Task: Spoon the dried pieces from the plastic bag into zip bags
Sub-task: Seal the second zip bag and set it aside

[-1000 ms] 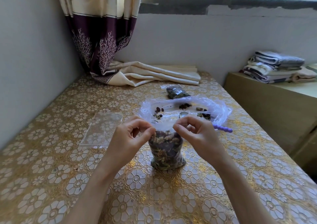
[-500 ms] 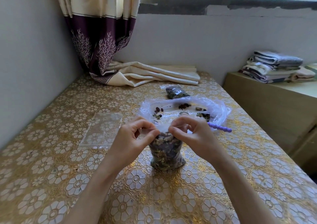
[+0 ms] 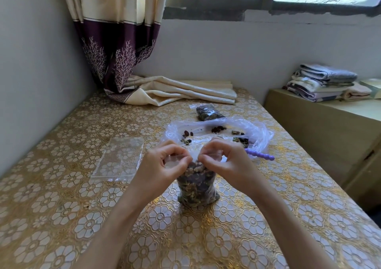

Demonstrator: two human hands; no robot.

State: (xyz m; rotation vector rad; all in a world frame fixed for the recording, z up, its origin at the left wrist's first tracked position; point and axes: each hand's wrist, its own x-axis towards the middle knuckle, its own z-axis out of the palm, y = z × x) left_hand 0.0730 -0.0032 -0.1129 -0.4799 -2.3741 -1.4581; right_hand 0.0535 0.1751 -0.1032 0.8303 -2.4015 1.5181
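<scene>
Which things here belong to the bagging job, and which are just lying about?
Job:
left hand and right hand, pinching the full zip bag
plastic bag with leftover pieces
purple spoon
empty zip bag
filled bag behind

Lying about:
curtain
folded cloth
stacked towels

Table (image 3: pixel 61 217) is covered in gold floral oilcloth. Laid on it: full zip bag (image 3: pixel 196 188) at center, empty zip bag (image 3: pixel 120 158) at 9 o'clock, plastic bag (image 3: pixel 255 132) at 1, curtain (image 3: pixel 181 92) at 12.
</scene>
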